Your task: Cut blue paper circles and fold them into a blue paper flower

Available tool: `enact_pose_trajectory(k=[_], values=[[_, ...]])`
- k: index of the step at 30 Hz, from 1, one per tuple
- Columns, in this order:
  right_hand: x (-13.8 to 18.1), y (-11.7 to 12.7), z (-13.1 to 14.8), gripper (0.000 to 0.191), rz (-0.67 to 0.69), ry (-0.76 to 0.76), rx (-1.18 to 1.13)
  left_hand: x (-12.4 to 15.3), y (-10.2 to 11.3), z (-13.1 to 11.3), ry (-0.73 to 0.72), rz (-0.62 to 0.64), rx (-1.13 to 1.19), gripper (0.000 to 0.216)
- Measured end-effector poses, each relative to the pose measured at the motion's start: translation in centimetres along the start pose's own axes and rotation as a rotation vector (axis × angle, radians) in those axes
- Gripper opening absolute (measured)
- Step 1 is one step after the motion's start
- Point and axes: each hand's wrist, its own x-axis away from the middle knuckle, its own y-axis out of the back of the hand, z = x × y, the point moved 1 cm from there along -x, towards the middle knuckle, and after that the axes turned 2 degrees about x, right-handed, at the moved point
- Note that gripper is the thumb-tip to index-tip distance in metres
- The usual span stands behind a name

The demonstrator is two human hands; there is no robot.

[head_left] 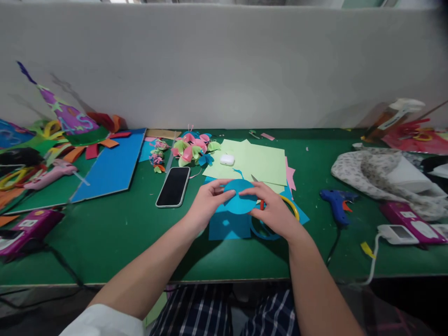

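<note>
Between my two hands is a blue paper circle (240, 203), held up over the table in front of me. My left hand (212, 198) grips its left edge, thumb on the face and fingers behind. On the right side my right hand (271, 205) pinches the circle, fingers on its upper right and thumb lower down. Beneath lies a sheet of blue paper (229, 227). Scissors with a yellow and blue handle (293, 205) rest under my right hand, partly hidden by it. Light green paper sheets (266, 161) lie just beyond, with a white earbud case (227, 159) on them.
A phone (173, 186) lies left of my hands, below a cluster of paper flowers (194, 148). Farther left are a blue board (112, 163), a pink glue gun (52, 175) and a decorated cone hat (68, 114). To the right are a blue glue gun (338, 203) and a patterned cloth (350, 170).
</note>
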Motion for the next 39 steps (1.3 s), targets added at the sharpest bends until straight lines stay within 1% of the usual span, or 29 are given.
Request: enact_pose_trajectory(k=[3,5,8,13,15,18,20,23,25,28,33,36,39], values=[[-0.2,-0.4,0.1,0.014,-0.078,-0.044,-0.104,0.5,0.0,0.2,-0.013,-0.013,-0.019,0.037],[-0.5,-0.7,0.1,0.007,-0.141,-0.096,-0.187,0.8,0.1,0.2,-0.032,-0.018,-0.033,0.035],[-0.8,-1.1,0.0,0.012,-0.194,-0.146,-0.277,1.1,0.2,0.1,-0.063,-0.005,-0.028,0.034],[-0.9,-1.6,-0.4,0.021,-0.279,-0.191,-0.368,1.5,-0.2,0.2,-0.089,0.044,-0.016,0.055],[-0.7,-2.0,-0.4,0.031,-0.293,-0.207,-0.428,1.7,-0.5,0.4,-0.088,0.041,-0.030,0.065],[-0.1,-2.5,-0.3,0.048,-0.286,-0.251,-0.533,1.9,-1.0,1.0,-0.086,0.022,-0.050,0.065],[0.3,-2.5,0.0,0.052,-0.282,-0.272,-0.516,1.9,-1.2,1.5,-0.087,0.006,-0.064,0.062],[0.7,-2.3,0.3,0.047,-0.271,-0.285,-0.427,2.0,-1.2,2.2,-0.097,-0.028,-0.092,0.061],[0.9,-2.1,0.5,0.045,-0.253,-0.299,-0.407,2.0,-1.1,2.4,-0.101,-0.048,-0.110,0.063],[0.9,-1.9,0.5,0.045,-0.243,-0.315,-0.416,2.1,-1.1,2.3,-0.091,-0.060,-0.111,0.063],[0.9,-2.1,-0.2,0.040,-0.281,-0.314,-0.427,1.9,-1.3,1.8,-0.092,-0.055,-0.085,0.063],[0.9,-2.2,-0.7,0.032,-0.364,-0.303,-0.429,1.5,-1.2,2.0,-0.089,-0.074,-0.090,0.062],[0.9,-1.8,-1.0,0.020,-0.538,-0.309,-0.402,1.3,-1.0,2.6,-0.083,-0.077,-0.127,0.064]])
